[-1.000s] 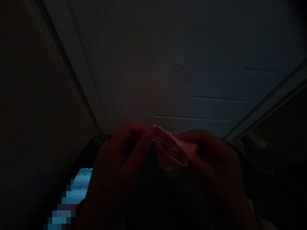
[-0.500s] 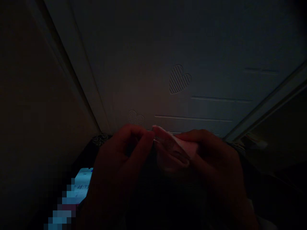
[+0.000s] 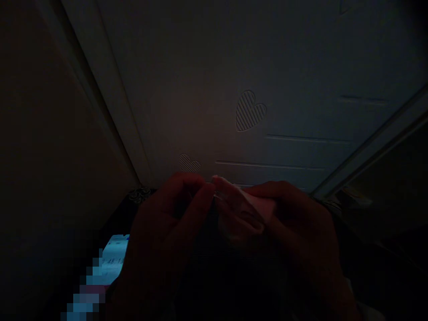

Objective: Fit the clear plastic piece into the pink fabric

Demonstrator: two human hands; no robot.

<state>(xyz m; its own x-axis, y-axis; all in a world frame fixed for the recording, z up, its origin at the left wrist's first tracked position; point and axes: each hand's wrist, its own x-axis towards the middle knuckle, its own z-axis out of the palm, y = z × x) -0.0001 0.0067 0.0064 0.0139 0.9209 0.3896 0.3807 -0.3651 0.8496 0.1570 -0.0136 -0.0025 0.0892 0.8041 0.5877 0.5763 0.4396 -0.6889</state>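
Observation:
In dim light, a small folded piece of pinkish cloth-like material [image 3: 239,209] hangs between my hands, its layers parted in a loop at the lower side. My right hand [image 3: 297,218] grips its right end, thumb below and fingers behind. My left hand [image 3: 177,209] is closed, thumb and forefinger pinched together at the upper left corner of the material. Whether something thin sits in that pinch is too dark to tell.
A pale panel [image 3: 187,111] with grooved hearts [image 3: 250,111] and lines stands in front. To the lower left glows a phone-like screen [image 3: 115,256], partly blurred out and partly behind my left wrist. A dark patterned surface [image 3: 139,194] lies below the panel.
Both hands and the pink material stay almost in place. The scene has grown slightly darker, with less red light on the hands.

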